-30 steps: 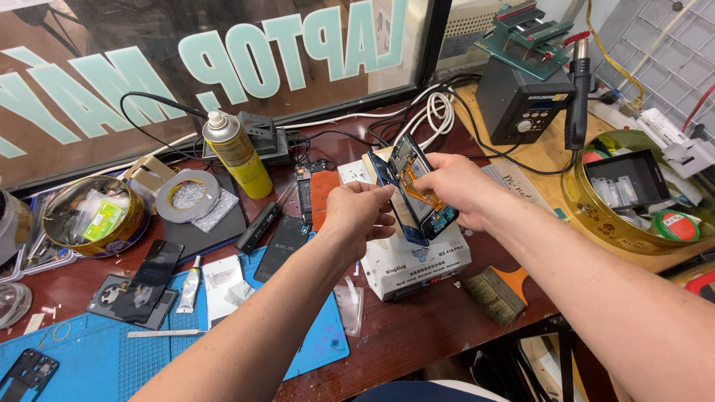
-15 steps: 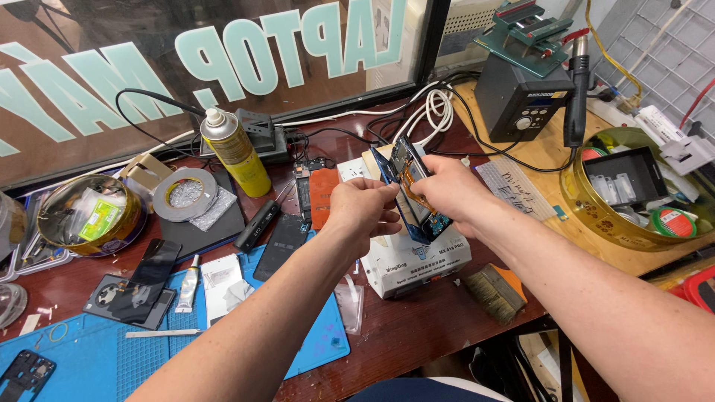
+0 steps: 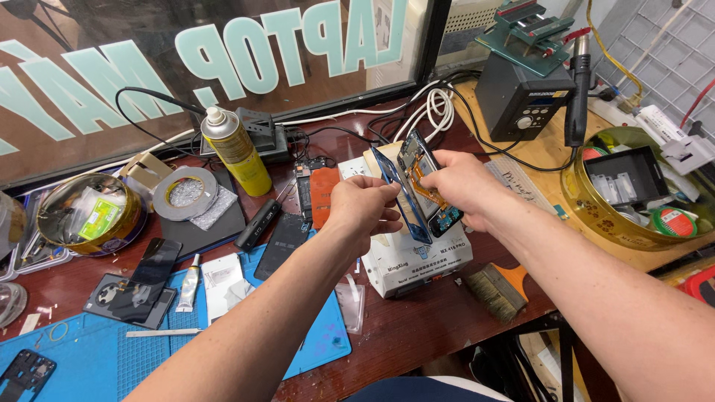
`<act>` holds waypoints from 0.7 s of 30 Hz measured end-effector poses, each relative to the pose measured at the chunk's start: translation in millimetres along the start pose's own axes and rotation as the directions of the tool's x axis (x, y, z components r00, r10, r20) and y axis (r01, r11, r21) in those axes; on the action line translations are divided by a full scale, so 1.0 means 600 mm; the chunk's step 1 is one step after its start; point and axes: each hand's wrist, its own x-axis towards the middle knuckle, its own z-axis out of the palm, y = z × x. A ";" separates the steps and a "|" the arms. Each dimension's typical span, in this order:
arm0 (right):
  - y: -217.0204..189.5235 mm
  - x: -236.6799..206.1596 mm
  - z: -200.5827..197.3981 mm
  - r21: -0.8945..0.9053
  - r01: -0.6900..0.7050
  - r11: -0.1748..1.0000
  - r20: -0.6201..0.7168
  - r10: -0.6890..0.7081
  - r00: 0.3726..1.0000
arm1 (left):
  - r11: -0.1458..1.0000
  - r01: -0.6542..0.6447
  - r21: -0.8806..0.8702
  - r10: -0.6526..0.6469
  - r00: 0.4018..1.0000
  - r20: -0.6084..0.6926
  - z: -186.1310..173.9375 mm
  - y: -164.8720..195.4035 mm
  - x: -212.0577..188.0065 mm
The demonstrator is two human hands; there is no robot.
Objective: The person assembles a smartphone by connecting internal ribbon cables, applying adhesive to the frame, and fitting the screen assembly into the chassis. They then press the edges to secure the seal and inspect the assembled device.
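Head view: my left hand [image 3: 363, 206] pinches the blue phone frame [image 3: 400, 195], my right hand [image 3: 463, 184] grips the opened phone [image 3: 430, 186]; pulling apart could tear the orange flex.

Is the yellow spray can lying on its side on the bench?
No, the yellow spray can stands upright on the bench, nozzle on top, left of the left hand and right hand holding the opened phone.

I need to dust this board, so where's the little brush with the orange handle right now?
In the head view the brush lies on the wooden bench at lower right, just right of the white box and below the right hand.
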 end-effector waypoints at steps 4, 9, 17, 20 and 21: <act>0.005 -0.002 0.008 -0.001 0.016 1.000 0.022 -0.016 1.000 | 1.000 0.002 0.004 -0.002 1.000 -0.017 0.000 -0.001 0.001; 0.003 -0.003 0.016 -0.027 0.027 0.999 0.023 -0.026 0.999 | 1.000 -0.005 0.008 0.005 1.000 -0.018 -0.001 0.000 0.000; -0.006 -0.010 0.021 -0.092 0.034 0.995 0.026 -0.031 0.999 | 1.000 -0.004 0.012 0.005 1.000 -0.017 0.004 0.006 -0.004; -0.011 -0.009 0.018 -0.069 -0.016 0.997 0.027 0.018 0.999 | 1.000 -0.002 0.021 0.002 1.000 -0.019 0.003 0.006 -0.006; -0.012 -0.009 0.017 -0.075 -0.015 0.997 0.025 0.017 1.000 | 1.000 -0.004 0.027 0.004 1.000 -0.018 0.003 0.005 -0.006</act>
